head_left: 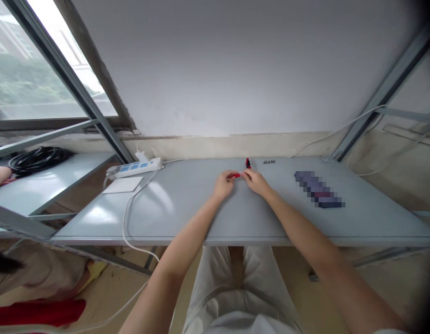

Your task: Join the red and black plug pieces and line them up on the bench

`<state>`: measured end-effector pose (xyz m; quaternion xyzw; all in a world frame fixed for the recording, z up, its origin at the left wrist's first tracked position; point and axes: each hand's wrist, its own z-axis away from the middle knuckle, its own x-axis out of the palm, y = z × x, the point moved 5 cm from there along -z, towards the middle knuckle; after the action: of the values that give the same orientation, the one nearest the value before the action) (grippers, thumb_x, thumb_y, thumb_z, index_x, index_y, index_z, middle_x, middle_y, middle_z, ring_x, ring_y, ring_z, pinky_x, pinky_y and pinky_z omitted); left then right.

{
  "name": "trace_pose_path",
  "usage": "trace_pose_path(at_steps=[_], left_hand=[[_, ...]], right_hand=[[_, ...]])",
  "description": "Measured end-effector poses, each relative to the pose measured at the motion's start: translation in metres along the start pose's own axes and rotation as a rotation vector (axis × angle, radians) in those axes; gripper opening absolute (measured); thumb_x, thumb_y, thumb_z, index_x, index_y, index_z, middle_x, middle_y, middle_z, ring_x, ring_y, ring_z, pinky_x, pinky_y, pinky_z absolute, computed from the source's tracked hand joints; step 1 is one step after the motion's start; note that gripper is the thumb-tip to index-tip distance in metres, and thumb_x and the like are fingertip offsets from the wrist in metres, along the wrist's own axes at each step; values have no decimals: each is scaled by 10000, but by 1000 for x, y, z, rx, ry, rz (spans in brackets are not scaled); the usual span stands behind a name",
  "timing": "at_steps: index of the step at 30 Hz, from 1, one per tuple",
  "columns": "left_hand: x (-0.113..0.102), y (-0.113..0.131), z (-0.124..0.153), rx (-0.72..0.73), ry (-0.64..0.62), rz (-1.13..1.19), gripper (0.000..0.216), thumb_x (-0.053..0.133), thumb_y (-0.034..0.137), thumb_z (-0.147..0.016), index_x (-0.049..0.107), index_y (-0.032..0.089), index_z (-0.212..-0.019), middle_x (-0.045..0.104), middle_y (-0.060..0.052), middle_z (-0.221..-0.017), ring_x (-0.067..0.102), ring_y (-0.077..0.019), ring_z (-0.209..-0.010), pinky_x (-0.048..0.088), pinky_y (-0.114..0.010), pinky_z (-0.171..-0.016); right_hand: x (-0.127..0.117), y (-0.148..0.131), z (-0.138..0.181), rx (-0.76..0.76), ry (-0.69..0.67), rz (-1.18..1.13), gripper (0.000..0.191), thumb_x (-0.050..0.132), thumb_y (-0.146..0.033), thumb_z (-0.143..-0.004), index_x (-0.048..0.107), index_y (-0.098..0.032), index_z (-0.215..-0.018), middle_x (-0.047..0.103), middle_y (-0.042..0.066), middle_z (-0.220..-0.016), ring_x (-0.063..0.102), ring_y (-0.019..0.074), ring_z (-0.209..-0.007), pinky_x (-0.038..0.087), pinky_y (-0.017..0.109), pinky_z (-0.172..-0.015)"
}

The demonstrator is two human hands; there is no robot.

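Note:
A small, slim red piece (pixel 237 176) spans the gap between my two hands, over the middle of the grey table (pixel 187 208). My left hand (pixel 224 183) is closed in a pinch on its left end. At the other end, the fingertips of my right hand (pixel 256 181) are pinched together on it. The piece is too small to name more exactly, and my fingers partly cover it. Just beyond my right hand lie small red and black pieces (pixel 248 163). To their right, several tiny dark pieces (pixel 269 162) sit in a row.
A white power strip (pixel 135 168) with a plug stands at the back left, near a flat white rectangle (pixel 123 184). Its white cable (pixel 124 218) runs over the front edge. A pixelated dark object (pixel 317 189) lies right. Another person's arm (pixel 1 176) and coiled black cable (pixel 39 160) appear left.

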<state>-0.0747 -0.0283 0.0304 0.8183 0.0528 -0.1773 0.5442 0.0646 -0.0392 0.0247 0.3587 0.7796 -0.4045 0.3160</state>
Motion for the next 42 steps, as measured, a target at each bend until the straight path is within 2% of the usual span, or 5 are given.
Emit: trace_pose_path(at_steps=[6,13,21,32,42], left_hand=[[-2,-8,2,-259,-6,311,184,546,73,-752,649,128,-895,664,-84,-826,576,-126,-704,454,-252,-665],[-2,-16,4,-416,23,617,181,533,8,-734,636,105,-848,656,-83,-811,572,-97,-678,462,-258,-720],[-6,-21,1,-452,39,644,177,514,-13,-738,632,104,-799,651,-80,-812,567,-92,-674,466,-269,-755],[-5,-25,0,-433,56,579,154,580,18,-705,630,114,-815,645,-75,-804,585,-110,-720,478,-269,-748],[-4,-22,3,-436,88,584,149,567,3,-707,632,106,-793,648,-74,-798,591,-110,-736,461,-310,-838]], right_hand=[[2,0,0,-3,25,-103,369,288,-425,-916,566,-185,-878,595,45,-807,521,153,-738,379,244,-695],[2,-4,0,-42,28,-147,336,321,-404,-906,570,-179,-928,611,64,-859,536,158,-759,404,263,-730],[2,-7,2,-67,39,-197,353,380,-392,-898,549,-174,-1118,620,81,-1026,566,143,-771,428,266,-764],[5,-9,0,-123,-27,-45,253,452,-317,-884,622,-197,-1027,593,74,-1036,569,156,-904,417,267,-806],[4,-3,-5,-25,-123,113,206,515,-257,-844,637,-177,-989,615,71,-959,572,167,-864,408,269,-788]])
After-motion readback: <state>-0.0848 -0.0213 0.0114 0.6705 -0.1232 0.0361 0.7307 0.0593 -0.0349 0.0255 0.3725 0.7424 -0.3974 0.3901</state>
